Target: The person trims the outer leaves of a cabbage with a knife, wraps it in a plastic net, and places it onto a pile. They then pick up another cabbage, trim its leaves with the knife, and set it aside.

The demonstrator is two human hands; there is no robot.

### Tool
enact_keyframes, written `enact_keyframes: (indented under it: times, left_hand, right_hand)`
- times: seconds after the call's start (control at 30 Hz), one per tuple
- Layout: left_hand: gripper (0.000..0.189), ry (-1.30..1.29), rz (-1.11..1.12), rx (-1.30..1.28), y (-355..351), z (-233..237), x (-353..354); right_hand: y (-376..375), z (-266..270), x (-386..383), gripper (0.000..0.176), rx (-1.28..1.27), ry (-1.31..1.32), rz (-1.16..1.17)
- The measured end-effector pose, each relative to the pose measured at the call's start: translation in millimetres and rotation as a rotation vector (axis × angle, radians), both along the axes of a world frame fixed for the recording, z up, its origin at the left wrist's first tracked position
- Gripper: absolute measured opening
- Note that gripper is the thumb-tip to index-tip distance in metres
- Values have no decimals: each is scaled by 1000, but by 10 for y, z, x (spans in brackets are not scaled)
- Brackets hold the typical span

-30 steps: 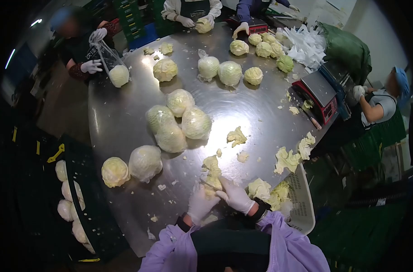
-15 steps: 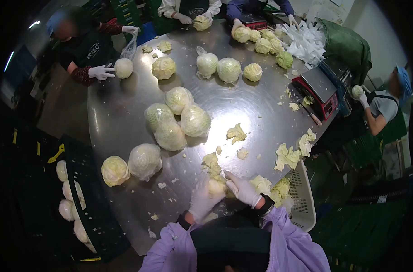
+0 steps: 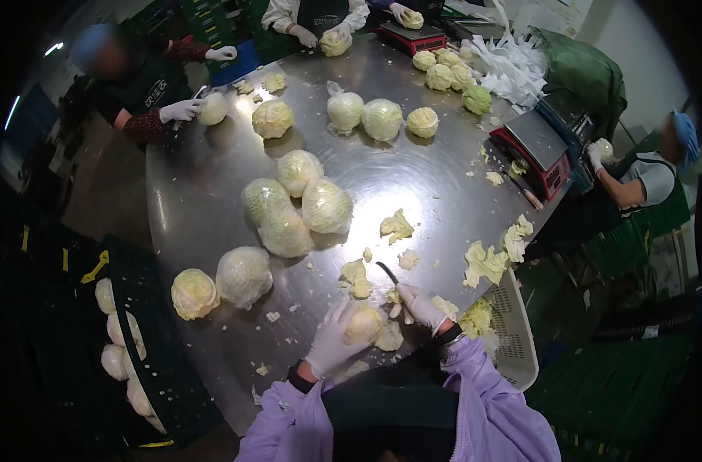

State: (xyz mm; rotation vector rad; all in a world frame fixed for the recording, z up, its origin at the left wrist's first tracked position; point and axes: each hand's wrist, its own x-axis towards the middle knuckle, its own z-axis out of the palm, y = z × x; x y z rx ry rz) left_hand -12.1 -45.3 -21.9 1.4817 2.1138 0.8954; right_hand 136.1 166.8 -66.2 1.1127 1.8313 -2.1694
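My left hand [image 3: 339, 339], in a white glove, is wrapped round the left side of a pale cabbage [image 3: 363, 325] at the table's near edge. My right hand [image 3: 420, 306], gloved too, is closed on a knife whose dark curved blade [image 3: 385, 271] points up and to the left; its handle is mostly hidden by the fingers. A loose leaf [image 3: 389, 336] lies against the cabbage's right side. Just beyond it, another torn leaf [image 3: 356, 279] rests on the steel table [image 3: 335, 281].
Wrapped cabbages [image 3: 285, 231] and a bare one [image 3: 195, 293] stand left and ahead. A white basket [image 3: 514, 339] of leaves is at right, a dark crate [image 3: 162, 369] at left. Co-workers stand round the far side, near red scales [image 3: 529, 150].
The knife now shows in my right hand, which has moved slightly away from the cabbage. A leaf has come down beside the cabbage. Across the table, a co-worker's hand has put a cabbage on the scale.
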Motion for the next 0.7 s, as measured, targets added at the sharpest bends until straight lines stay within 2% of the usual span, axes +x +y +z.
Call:
enact_keyframes:
  times: [0.07, 0.13, 0.17, 0.2, 0.27, 0.3, 0.37, 0.4, 0.5, 0.63, 0.7]
  left_hand:
    - [86, 19, -56, -31, -141, 5, -122]
    - [82, -226, -14, -26, -304, -80, -201]
    - [82, -228, -7, -35, -331, -77, -186]
    - [83, -229, -10, -17, -340, -70, -159]
    - [84, -223, -23, 7, -303, -47, -126]
    - [84, -182, -26, -35, -277, -20, -92]
    - [84, -143, -25, -72, -249, 20, -84]
    - [83, -136, -72, -81, -235, 42, -121]
    - [82, -132, -160, -106, -239, 97, -196]
    - [82, -170, -207, -127, -209, 103, -252]
    - [83, -190, -220, -116, -228, 37, -305]
  right_hand:
    - [67, 0, 34, 45, -103, 34, -33]
    - [-51, 213, -17, 64, 188, -29, 35]
    - [-191, 291, -42, 83, 345, 101, 76]
    - [-354, 318, -85, 83, 334, 99, 79]
    - [-590, 360, -208, 79, 875, 101, 348]
    - [-637, 377, -242, 79, 880, 100, 344]
    - [-678, 403, -280, 61, 863, 125, 318]
    - [-623, 415, -291, 61, 867, 127, 323]
    - [-435, 278, -247, 38, 394, -155, 268]
    - [-391, 210, -224, 37, 445, -126, 268]
    - [-457, 153, -230, 37, 732, -66, 268]
